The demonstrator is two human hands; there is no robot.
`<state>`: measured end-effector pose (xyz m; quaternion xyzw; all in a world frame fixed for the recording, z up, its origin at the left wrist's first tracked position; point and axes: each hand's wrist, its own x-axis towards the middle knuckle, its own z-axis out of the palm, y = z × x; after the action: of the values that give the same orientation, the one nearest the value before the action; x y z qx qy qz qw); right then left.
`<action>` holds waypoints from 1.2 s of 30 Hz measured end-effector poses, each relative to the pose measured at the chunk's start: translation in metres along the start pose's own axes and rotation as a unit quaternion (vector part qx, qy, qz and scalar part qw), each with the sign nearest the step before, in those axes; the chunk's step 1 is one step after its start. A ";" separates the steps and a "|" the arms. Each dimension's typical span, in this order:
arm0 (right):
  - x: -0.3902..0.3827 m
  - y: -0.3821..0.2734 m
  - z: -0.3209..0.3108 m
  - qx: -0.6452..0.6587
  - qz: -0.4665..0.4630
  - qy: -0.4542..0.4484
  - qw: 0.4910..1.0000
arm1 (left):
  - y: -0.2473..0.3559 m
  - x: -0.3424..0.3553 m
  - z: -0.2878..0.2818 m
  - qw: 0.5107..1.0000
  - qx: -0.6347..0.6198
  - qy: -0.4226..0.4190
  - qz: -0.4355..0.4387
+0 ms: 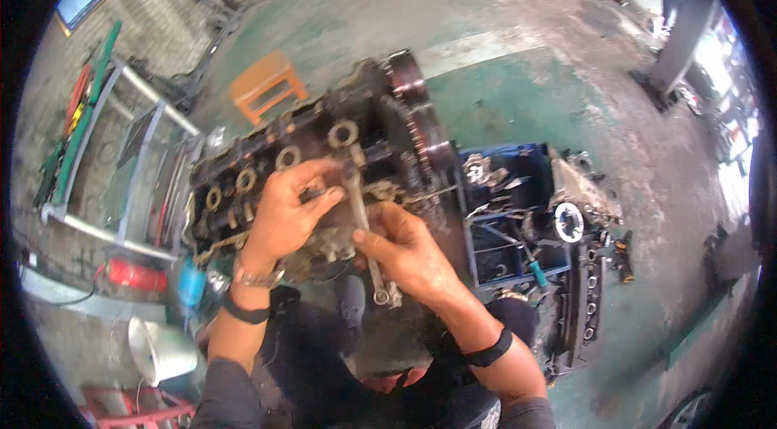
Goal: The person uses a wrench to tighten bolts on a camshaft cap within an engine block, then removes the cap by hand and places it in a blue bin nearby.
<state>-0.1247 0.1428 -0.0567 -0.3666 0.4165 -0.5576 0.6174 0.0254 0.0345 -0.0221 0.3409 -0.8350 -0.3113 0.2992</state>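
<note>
Watching remotely, I look down on a long, black metal engine assembly (316,136). A long, silver-grey metal wrench (358,206) crosses its near side, toward the wearer. The right hand (401,251), just off the engine's near edge, has its grip wrapped around the wrench's shank. The left hand (287,210), over the engine's near side, bends thumb and forefinger close to the wrench's upper end; blur keeps me from telling whether that grip pinches anything.

I judge slipping the main risk. I cannot make out whether the upper end sits on a fastener; if badly seated, it could jump off under load and knock the left fingers against the engine. Any oil on the shank could loosen the right grip, letting the wrench fall toward the dark-trousered legs (299,340) on the engine's near side. Small hardware flicked into the blue metal crate (503,279) right of the engine could vanish among its loose parts.
</note>
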 end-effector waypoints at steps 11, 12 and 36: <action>0.012 0.021 0.024 -0.004 -0.001 -0.014 1.000 | -0.002 0.000 0.000 0.994 -0.108 -0.017 -0.026; 0.014 0.023 0.026 -0.002 -0.012 -0.012 1.000 | -0.002 0.000 -0.002 0.994 -0.099 -0.030 -0.046; 0.034 0.041 0.045 -0.012 -0.114 0.048 0.992 | 0.002 0.001 -0.001 0.999 -0.018 -0.020 -0.036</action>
<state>-0.0667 0.1131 -0.0803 -0.3924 0.4077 -0.6360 0.5247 0.0253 0.0347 -0.0195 0.3590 -0.8223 -0.3439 0.2769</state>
